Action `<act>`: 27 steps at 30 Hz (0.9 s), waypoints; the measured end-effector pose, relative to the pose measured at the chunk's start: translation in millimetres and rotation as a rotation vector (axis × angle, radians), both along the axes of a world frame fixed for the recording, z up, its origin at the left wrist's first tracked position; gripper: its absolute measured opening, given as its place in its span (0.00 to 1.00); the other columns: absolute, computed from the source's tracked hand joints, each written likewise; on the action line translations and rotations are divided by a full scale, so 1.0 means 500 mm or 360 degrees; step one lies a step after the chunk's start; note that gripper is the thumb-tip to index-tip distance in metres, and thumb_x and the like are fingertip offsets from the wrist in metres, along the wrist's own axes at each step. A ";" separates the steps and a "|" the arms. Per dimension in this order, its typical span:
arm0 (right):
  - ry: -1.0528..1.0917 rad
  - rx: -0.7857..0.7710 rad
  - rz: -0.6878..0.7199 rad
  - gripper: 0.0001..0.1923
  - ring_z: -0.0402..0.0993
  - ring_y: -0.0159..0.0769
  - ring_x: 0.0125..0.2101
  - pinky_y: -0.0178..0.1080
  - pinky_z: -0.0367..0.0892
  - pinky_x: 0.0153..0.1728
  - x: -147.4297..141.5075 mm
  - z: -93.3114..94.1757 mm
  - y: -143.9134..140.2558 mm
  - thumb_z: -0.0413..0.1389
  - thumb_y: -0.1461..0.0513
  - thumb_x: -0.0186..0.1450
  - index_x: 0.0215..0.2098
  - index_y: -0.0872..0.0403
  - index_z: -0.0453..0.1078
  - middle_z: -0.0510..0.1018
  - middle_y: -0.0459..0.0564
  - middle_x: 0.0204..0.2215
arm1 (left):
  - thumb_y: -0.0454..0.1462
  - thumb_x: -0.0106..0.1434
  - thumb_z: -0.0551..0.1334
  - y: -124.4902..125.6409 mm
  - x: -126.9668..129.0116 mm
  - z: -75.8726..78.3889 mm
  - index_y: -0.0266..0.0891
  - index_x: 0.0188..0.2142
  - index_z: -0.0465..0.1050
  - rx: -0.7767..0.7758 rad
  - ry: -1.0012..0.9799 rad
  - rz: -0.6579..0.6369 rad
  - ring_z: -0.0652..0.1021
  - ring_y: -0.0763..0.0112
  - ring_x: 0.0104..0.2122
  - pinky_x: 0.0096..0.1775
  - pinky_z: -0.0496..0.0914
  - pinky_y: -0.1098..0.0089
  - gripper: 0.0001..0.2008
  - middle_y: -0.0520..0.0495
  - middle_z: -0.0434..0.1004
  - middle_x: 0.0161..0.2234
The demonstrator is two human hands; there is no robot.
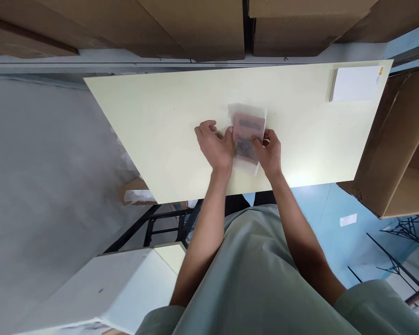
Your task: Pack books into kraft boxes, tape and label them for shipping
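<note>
A frosted plastic bag (245, 165) lies on the pale cream tabletop (153, 130), with a flat pink item (240, 122) marked by dark grey bands showing through it. My right hand (269, 153) pinches the bag's right edge, thumb on top and fingers curled beneath. At the opposite edge rests my left hand (216, 146), its thumb against or very near the bag. The fingers of that hand are loosely bent and apart from the thumb, holding nothing that I can see.
A white flat box (356, 83) with an orange mark sits at the table's far right corner. Cardboard boxes (202, 28) line the back, and an open carton (394, 139) stands at the right. A white cabinet-like block (125, 284) is at lower left.
</note>
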State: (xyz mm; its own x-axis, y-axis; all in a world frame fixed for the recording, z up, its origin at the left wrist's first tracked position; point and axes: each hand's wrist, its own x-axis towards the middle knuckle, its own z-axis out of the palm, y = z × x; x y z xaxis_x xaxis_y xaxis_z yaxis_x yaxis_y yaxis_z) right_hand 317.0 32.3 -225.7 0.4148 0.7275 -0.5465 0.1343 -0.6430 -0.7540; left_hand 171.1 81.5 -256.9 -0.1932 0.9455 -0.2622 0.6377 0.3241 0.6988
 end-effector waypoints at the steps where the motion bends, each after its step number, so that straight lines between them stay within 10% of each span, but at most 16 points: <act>1: 0.0099 0.0031 -0.0006 0.09 0.80 0.40 0.44 0.44 0.78 0.43 -0.006 0.010 0.003 0.60 0.54 0.73 0.47 0.48 0.67 0.80 0.50 0.45 | 0.47 0.72 0.71 -0.002 -0.006 0.000 0.43 0.56 0.70 -0.0021 -0.0058 0.0024 0.79 0.55 0.55 0.59 0.76 0.53 0.21 0.38 0.73 0.55; 13: 0.0521 0.0379 0.0225 0.21 0.81 0.40 0.42 0.42 0.79 0.40 -0.104 0.140 0.034 0.66 0.44 0.71 0.50 0.46 0.67 0.81 0.46 0.41 | 0.61 0.66 0.71 -0.017 -0.210 0.158 0.44 0.41 0.84 -0.0481 -0.1248 0.0240 0.85 0.59 0.45 0.48 0.80 0.61 0.24 0.45 0.86 0.40; 27: 0.0053 0.0376 0.0426 0.16 0.82 0.36 0.36 0.42 0.79 0.39 -0.407 0.043 0.129 0.60 0.50 0.76 0.56 0.49 0.71 0.86 0.51 0.44 | 0.36 0.76 0.61 0.029 -0.459 0.130 0.43 0.44 0.81 0.0171 -0.0037 0.0126 0.81 0.65 0.41 0.47 0.77 0.65 0.08 0.46 0.80 0.43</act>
State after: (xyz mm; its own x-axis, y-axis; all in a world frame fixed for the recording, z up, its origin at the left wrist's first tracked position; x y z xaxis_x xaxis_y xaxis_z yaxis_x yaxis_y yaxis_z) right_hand 113.3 96.6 -204.1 0.1770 0.9159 -0.3604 0.2471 -0.3958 -0.8845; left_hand -58.7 96.2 -191.9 -0.2633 0.9504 -0.1655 0.5966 0.2952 0.7463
